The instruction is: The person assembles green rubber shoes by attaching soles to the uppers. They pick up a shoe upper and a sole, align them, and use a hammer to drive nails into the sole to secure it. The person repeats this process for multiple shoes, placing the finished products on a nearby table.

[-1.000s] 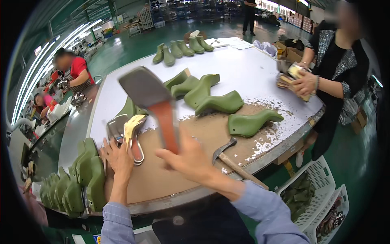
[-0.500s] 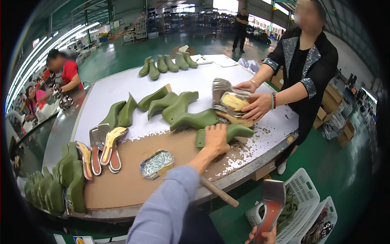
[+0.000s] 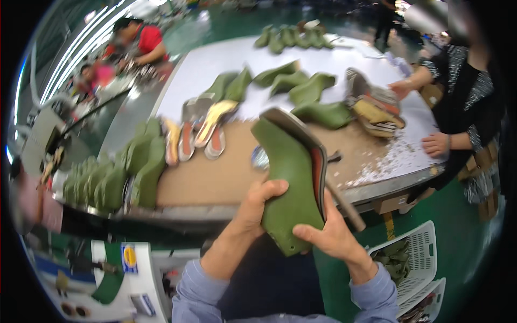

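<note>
A green shoe last (image 3: 288,183) is held up in front of me over the table's near edge. My left hand (image 3: 256,207) grips its left side, with the thumb across the green surface. My right hand (image 3: 336,234) clasps the lower right side, thumb on the last and fingers round an insole (image 3: 322,169). That insole, reddish with a dark edge, lies along the right side of the last; its far end curves over the top. Behind my right hand a hammer (image 3: 350,210) rests with its wooden handle over the table edge. A nail tray (image 3: 260,158) is mostly hidden by the last.
More green lasts (image 3: 145,167) stand in rows at the left. Loose insoles (image 3: 215,124) lie mid-table, near other lasts (image 3: 312,89). A co-worker (image 3: 458,97) stands at the right by an insole stack (image 3: 377,107). White crates (image 3: 425,258) sit on the floor at right.
My left hand has lifted a last off the table toward me. My right hand has brought the insole up against it. The co-worker's hands have come away from the stack, now set down.
</note>
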`<action>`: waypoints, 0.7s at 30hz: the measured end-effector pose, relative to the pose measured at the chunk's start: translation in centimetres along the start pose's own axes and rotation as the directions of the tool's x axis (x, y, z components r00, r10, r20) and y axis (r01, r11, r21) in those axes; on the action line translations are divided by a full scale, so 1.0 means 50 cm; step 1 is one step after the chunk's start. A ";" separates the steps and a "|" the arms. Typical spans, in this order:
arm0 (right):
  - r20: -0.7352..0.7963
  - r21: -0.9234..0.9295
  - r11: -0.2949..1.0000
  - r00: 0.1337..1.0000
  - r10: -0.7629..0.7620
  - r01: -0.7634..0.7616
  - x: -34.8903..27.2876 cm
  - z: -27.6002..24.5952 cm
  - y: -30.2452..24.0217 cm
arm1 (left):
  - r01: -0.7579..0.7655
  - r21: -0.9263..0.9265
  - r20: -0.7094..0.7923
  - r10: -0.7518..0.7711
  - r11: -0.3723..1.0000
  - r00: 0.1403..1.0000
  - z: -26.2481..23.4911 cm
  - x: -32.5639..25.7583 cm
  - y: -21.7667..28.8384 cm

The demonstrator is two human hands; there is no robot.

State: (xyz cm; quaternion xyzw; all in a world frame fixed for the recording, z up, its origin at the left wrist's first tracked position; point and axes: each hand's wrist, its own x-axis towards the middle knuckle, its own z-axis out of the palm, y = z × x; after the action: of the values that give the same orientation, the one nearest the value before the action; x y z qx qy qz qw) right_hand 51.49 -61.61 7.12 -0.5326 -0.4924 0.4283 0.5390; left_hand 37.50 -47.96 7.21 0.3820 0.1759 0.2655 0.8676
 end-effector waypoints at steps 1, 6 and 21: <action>0.006 -0.003 0.997 0.997 -0.080 0.080 0.007 0.025 0.026 | -0.071 0.042 -0.025 0.072 0.997 0.997 -0.027 -0.030 -0.003; 0.241 -0.349 0.813 0.883 -0.402 0.465 0.047 0.124 0.053 | -0.579 0.177 -0.211 0.605 0.796 0.768 -0.135 -0.188 0.033; 0.536 -0.682 0.429 0.804 -0.259 0.592 0.087 0.240 0.136 | -0.116 0.984 0.035 0.497 0.133 0.867 -0.184 -0.179 0.165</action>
State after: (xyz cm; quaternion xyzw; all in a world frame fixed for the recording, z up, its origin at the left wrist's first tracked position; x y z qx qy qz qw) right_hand 40.70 -55.05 0.03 -0.4894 -0.8405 0.0793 0.2185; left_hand 23.01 -43.35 8.43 0.8195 0.3484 0.3246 0.3189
